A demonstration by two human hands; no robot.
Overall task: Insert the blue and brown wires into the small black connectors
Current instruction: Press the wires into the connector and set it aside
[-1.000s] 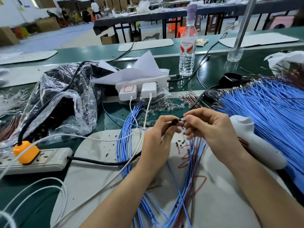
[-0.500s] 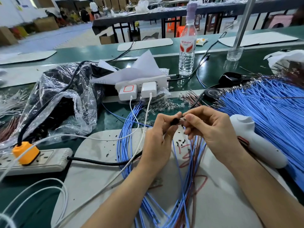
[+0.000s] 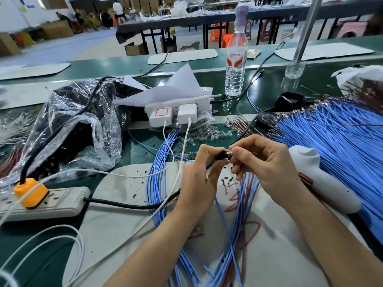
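The left hand [image 3: 199,179] was raised above the mat with its wrist bent upward. Its thumb and forefinger were curled, pinching a small black connector [image 3: 221,155] at their tips. The right hand [image 3: 267,164] reached in from the opposite side, fingers curled, with thumb and forefinger pinching the end of a wire [image 3: 229,152]. The wire's silvery tip met the connector's right face. Whether that wire was blue or brown was hard to make out, since the fingers hid most of it. Both forearms came in from the bottom edge, and the two hands almost touched at the connector.

Just below the connector, a few loose black connectors [image 3: 226,180] lay scattered on the grey mat [image 3: 116,214]. Below and left of the connector, blue wires [image 3: 154,183] ran in a long bundle across the mat. Directly below it, brown wires [image 3: 246,195] lay mixed in with more blue ones. Below and right of the connector, a white handheld tool [image 3: 327,187] lay on its side. Right of the connector, a thick blue wire bundle [image 3: 335,137] fanned out.

Far left of the connector and lower, a power strip [image 3: 53,201] carried an orange plug [image 3: 31,191]. Beyond the connector sat a white charger block [image 3: 172,114]. A crumpled clear plastic bag [image 3: 78,129] lay up and to the left. Farther back, a water bottle [image 3: 236,59] stood upright on the green worktop [image 3: 269,90].
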